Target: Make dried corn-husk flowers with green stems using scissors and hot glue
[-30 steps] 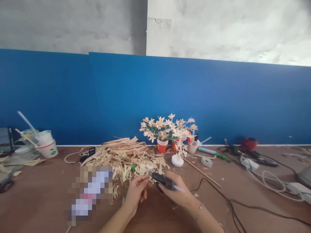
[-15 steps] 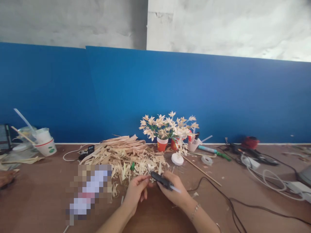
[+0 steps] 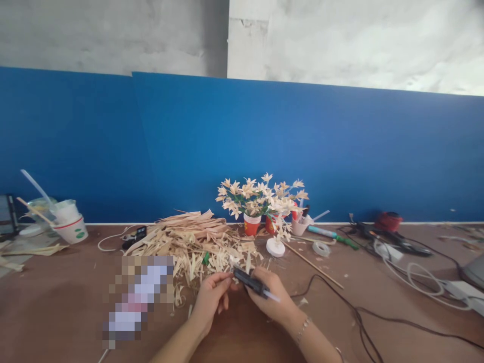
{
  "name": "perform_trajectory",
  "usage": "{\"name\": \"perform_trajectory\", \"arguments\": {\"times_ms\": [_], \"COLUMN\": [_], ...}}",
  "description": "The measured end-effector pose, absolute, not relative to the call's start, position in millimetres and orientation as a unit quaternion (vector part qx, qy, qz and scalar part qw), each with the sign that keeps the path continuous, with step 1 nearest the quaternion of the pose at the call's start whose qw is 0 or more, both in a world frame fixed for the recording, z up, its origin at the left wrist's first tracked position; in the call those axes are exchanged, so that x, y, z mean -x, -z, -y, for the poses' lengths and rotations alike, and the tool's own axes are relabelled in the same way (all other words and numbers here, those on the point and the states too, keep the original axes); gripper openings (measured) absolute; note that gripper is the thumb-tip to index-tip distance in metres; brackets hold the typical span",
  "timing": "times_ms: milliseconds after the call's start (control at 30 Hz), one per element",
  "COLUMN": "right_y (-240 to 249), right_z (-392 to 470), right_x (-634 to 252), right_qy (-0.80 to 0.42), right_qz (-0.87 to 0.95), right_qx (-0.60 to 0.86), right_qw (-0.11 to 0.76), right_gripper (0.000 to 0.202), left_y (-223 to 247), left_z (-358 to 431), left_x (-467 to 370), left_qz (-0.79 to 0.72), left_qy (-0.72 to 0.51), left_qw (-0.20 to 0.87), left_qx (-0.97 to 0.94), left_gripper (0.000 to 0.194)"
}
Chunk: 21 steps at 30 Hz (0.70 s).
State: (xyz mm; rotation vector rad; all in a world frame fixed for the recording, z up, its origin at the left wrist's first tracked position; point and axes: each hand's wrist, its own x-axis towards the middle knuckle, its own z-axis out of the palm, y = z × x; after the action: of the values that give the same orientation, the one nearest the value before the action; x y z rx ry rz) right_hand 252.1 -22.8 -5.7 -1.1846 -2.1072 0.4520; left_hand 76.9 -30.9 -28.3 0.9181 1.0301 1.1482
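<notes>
A grey wall (image 3: 113,35) fills the top; below it a blue board (image 3: 242,136) spans the view, perhaps to screen off the brown table (image 3: 378,282) in front of it; on the table spreads a pile of dry strips (image 3: 189,242), lying just beyond the left hand, likely so that pieces are within easy reach; behind and to its right stand pale flowers (image 3: 249,189); a dark cable (image 3: 344,297) curves over the right side, seemingly kept clear of the fingers; the right hand (image 3: 270,290) grips a black glue gun (image 3: 249,282), wrapped around its body; the gun is over the table near the pile, its nose aimed at the left fingertips, probably for close aim; the left hand (image 3: 214,297) has thumb and forefinger meeting in a pinch, other fingers curled, and whether a small piece sits between them I cannot tell; a red paper cup (image 3: 251,228) holds up some of the flowers, presumably as a pot; a roll of tape (image 3: 321,248) lies flat, perhaps to stop it rolling; a clear stick (image 3: 273,296) pokes from the gun's rear, probably its feed.
</notes>
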Motion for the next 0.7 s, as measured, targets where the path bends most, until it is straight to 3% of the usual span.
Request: {"name": "perform_trajectory", "arguments": {"times_ms": [700], "right_y": [9.3], "right_z": [23.2], "right_x": [-252.1], "right_qy": [-0.162], "right_qz": [0.811], "right_qx": [0.445], "right_qw": [0.344], "right_gripper": [0.010], "left_y": [32.0], "left_z": [29.8], "left_x": [-76.2], "left_qz": [-0.442], "left_qy": [-0.505], "left_qw": [0.623], "left_qx": [-0.401], "left_gripper": [0.032]}}
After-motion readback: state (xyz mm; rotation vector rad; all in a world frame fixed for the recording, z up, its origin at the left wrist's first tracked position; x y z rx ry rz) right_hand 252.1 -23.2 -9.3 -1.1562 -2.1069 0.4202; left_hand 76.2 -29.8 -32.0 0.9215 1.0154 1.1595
